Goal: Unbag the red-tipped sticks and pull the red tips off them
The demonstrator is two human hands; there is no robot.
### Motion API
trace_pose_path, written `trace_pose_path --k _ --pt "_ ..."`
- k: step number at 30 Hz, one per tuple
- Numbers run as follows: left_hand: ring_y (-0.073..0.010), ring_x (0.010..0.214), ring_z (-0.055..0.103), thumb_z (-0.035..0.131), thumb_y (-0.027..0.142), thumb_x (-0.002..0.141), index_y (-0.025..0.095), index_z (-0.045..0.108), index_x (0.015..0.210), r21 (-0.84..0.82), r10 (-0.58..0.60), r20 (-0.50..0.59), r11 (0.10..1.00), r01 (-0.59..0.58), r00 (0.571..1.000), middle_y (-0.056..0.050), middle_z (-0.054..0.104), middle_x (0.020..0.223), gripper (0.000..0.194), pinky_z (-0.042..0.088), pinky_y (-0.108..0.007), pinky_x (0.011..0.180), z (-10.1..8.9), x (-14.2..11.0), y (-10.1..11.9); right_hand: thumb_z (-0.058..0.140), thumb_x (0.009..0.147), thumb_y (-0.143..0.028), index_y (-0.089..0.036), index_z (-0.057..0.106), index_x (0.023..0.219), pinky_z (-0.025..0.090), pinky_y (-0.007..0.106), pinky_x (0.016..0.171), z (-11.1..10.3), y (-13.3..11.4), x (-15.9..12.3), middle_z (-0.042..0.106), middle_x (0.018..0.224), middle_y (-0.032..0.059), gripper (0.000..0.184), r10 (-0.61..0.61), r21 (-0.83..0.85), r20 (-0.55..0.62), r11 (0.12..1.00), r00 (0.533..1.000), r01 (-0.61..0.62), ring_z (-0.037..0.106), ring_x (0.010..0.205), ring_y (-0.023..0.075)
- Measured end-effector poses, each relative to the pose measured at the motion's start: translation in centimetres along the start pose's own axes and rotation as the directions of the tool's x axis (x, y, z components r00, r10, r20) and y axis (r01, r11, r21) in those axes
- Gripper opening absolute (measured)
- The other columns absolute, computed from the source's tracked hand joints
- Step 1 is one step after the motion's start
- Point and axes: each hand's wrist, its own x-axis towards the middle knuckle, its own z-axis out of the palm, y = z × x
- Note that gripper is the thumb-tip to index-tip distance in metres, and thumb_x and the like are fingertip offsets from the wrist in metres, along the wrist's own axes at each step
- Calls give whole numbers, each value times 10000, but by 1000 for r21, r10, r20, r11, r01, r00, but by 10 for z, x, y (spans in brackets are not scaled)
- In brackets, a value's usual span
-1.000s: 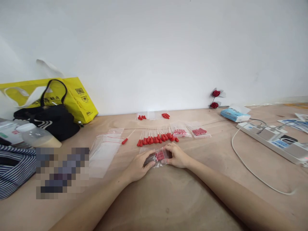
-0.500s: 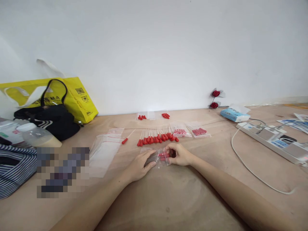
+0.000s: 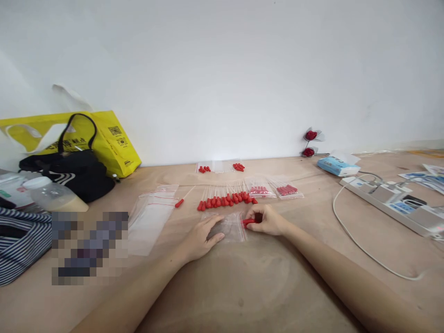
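A small clear zip bag (image 3: 229,227) lies flat on the wooden table in front of me. My left hand (image 3: 200,238) rests on its left part with the fingers stretched out, pinning it down. My right hand (image 3: 266,220) is closed at the bag's right mouth, pinching a bunch of red-tipped sticks (image 3: 248,221) whose red ends show just outside the bag. A row of loose red-tipped sticks (image 3: 226,200) lies just beyond the bag.
Empty zip bags (image 3: 152,213) lie to the left, filled bags (image 3: 274,188) behind right. A black handbag (image 3: 72,171), a yellow bag (image 3: 111,138) and a bottle (image 3: 52,196) stand far left. A power strip (image 3: 391,201) with cable (image 3: 357,240) lies at the right.
My right hand has drawn slightly to the right and the red ends that sat inside the bag now show at its mouth. My left hand has stayed on the bag.
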Motion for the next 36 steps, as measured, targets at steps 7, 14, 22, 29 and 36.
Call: trace_pose_path --k 7,14,22,29,36 --pt "-217 1155 446 468 334 811 196 445 1203 -35 14 -7 999 -14 1000 -78 506 1246 416 356 -401 971 0 0 0 713 598 -340 -172 598 839 422 249 652 -7 0 -4 576 816 18 315 -115 -28 37 993 993 116 526 708 122" --pt "-219 1172 433 471 340 809 196 447 1203 -29 -9 -8 1000 9 1000 -77 502 1250 420 350 -397 981 -1 -2 -3 615 648 -195 -161 546 681 389 203 523 -13 6 -8 550 628 -29 83 -29 -10 74 1000 997 30 487 559 84" --pt "-218 1169 433 473 338 808 183 441 1203 -22 2 -5 1000 -2 1000 -88 500 1249 425 345 -401 982 -1 -2 -3 671 628 -267 -168 562 829 439 241 626 -21 8 -10 589 777 5 249 -21 -66 117 997 993 29 548 687 118" --pt "-216 1173 429 462 345 814 205 431 1210 -22 12 4 1000 -12 1000 -77 485 1266 422 339 -407 986 -1 -2 -5 585 627 -141 -161 528 664 363 179 494 -27 4 -10 528 608 -41 71 -17 -114 164 993 986 36 454 539 67" --pt "-217 1156 446 478 339 806 221 451 1199 -46 16 -17 999 -16 1000 -67 503 1250 411 349 -409 978 -2 -4 -6 647 578 -210 -166 539 627 351 182 429 -59 14 -17 541 535 -46 127 146 100 93 983 985 -155 467 468 70"
